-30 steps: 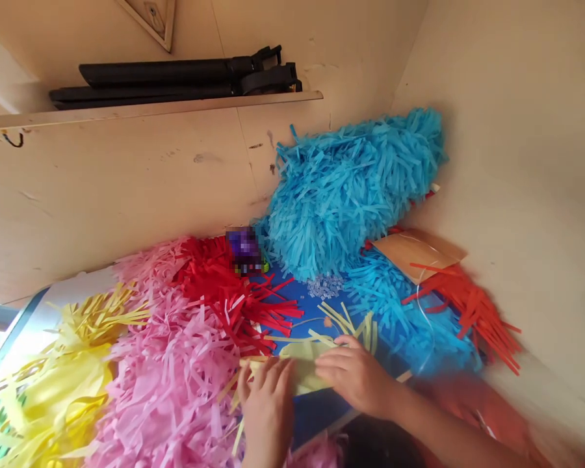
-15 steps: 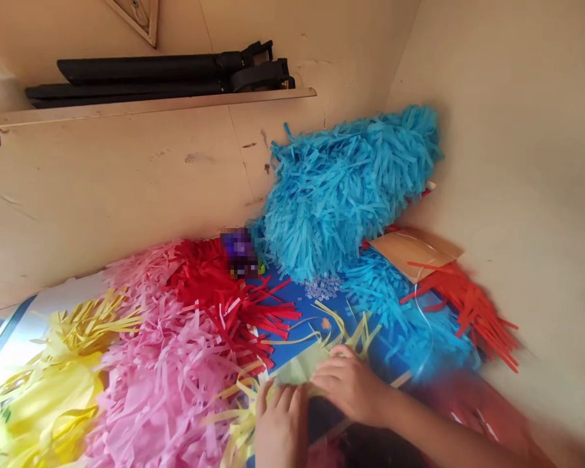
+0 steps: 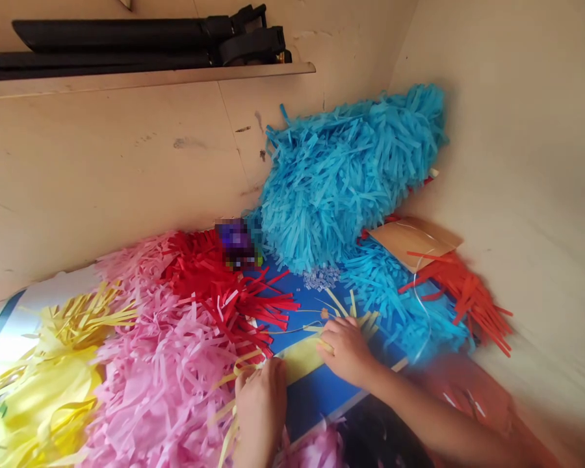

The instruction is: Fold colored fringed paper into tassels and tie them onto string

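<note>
A strip of yellow tissue paper (image 3: 299, 359) with fringed ends lies across the blue tabletop (image 3: 316, 398), stretched between my hands. My left hand (image 3: 262, 393) is closed on its left end, fingers curled and thumb side hidden from view. On the other end, my right hand (image 3: 346, 348) has its fingers bent over the paper, gripping it. Thin yellow strands stick out beyond both hands. Close to my left hand are a pink fringed paper pile (image 3: 175, 370) and red paper fringe (image 3: 209, 279).
A big blue fringed paper bundle (image 3: 341, 182) leans against the wall corner. Right of it lie brown cardboard (image 3: 414, 242) and red-orange strips (image 3: 472, 302). Yellow fringed paper (image 3: 49, 390) covers the left side. Above, a shelf (image 3: 175, 81) carries black long objects (image 3: 127, 36).
The yellow paper now lies flatter and narrower between my hands. My left hand has moved left and my right hand slightly up. The camera view has tilted down a little.
</note>
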A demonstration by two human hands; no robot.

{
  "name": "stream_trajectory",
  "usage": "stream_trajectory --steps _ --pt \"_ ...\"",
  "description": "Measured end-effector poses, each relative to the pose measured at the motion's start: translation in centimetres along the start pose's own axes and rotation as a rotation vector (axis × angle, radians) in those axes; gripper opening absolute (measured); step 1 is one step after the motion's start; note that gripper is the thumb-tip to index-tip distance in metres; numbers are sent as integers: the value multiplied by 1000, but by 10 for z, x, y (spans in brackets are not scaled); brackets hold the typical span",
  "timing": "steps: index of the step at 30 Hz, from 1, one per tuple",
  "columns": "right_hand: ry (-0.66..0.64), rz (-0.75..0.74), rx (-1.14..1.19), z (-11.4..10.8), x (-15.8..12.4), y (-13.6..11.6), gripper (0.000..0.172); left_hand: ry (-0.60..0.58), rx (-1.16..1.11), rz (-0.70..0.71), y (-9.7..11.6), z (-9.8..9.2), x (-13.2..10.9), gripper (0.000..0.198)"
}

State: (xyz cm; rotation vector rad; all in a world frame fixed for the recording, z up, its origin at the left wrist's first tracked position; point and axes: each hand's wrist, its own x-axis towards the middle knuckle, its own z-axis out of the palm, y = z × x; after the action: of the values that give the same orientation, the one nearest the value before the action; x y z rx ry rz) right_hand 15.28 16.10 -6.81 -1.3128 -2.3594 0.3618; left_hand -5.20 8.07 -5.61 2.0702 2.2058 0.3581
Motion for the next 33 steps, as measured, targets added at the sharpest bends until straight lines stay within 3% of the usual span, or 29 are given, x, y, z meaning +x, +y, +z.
stream_trajectory --steps 16,26,29,31,33 --pt "21 40 17 4 2 5 15 -13 138 -32 2 11 10 38" --pt "78 54 17 5 1 4 13 67 186 -25 6 5 9 27" --pt "134 85 9 0 1 6 16 114 137 97 7 3 8 19" --pt "180 104 1 -10 -1 7 18 73 67 251 6 2 8 24" --pt "205 11 14 -20 -4 5 16 12 22 341 6 -2 9 28"
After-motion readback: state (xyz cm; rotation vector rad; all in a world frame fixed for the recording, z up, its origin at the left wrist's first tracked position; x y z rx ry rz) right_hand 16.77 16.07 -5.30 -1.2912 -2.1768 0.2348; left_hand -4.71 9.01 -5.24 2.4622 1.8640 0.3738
